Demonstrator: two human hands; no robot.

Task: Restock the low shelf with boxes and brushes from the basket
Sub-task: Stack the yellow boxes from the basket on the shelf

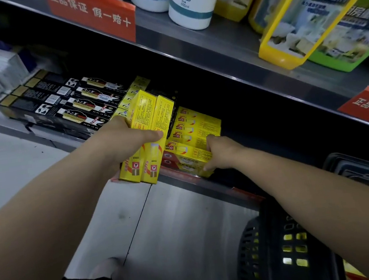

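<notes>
Yellow cardboard is what matters in the head view, and the main risk sits with the left hand (128,144): it clasps 2 yellow boxes (151,120) side by side, thumb across their faces, tilted so their lower ends hang out past the front lip of the low shelf (219,189). With 1 hand holding the pair, the outer box could slide free and drop to the floor — glossy card gives little grip, I judge. The right hand (222,151) curls its fingers round the near end of the front box (190,157), which lies at the very edge of the shelf stack (198,126). A pull outward there could tip it off. Pushing the pair in too hard could knock the rows behind askew or into the black boxes (62,101) just to the left. The basket (273,245) sits beneath the right forearm, with more yellow showing through its mesh. The boxes themselves are long, narrow cartons, bright yellow with red and orange marks on 1 face and dense small print on another — light and stiff, probably easy to dent at the corners. No brush can be made out.
</notes>
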